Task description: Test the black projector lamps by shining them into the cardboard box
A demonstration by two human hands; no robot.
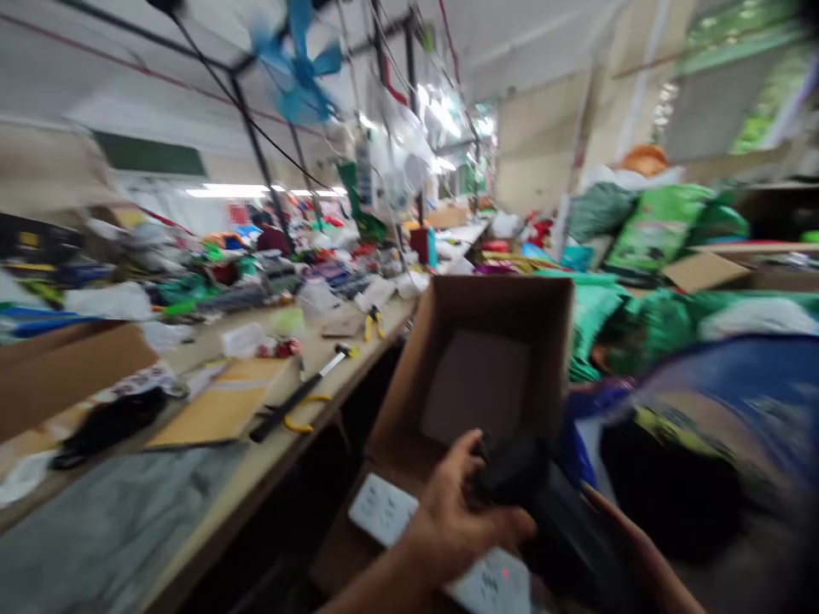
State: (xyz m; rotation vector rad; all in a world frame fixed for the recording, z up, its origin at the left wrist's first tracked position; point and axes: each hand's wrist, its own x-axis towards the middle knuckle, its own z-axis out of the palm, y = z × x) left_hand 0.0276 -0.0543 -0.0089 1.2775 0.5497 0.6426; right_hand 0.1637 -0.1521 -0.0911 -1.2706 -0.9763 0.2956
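Head view: your left hand point(457, 512) sits at about 6 o'clock, curled in a firm, narrow grip around a black object point(512, 469) whose exact kind the blur hides. Your fingers wrap its near end, and the object is seated against your palm. Your right hand point(640, 533) is a blurred shape at about 5 o'clock along the object's far side. You can't tell from this view whether it is gripping or only close by.

Just under your left hand lies a white power strip point(384, 509), with more white showing beyond your wrist point(490, 584); the view doesn't settle whether that is the same strip. Behind it stands an open cardboard box point(492, 303), at about 12 o'clock, and its dark inside is in plain view. A blue bag point(704, 384) bulges in at 3 o'clock.

At 10 o'clock, the long desk point(256, 460) runs away from you. On it lie a hammer point(307, 384), yellow-handled pliers point(374, 324) and a tan board point(223, 401), with black cloth point(108, 426) farther left. Green sacks point(659, 226) are piled at 2 o'clock, and a blue fan point(298, 64) hangs overhead at 11 o'clock.
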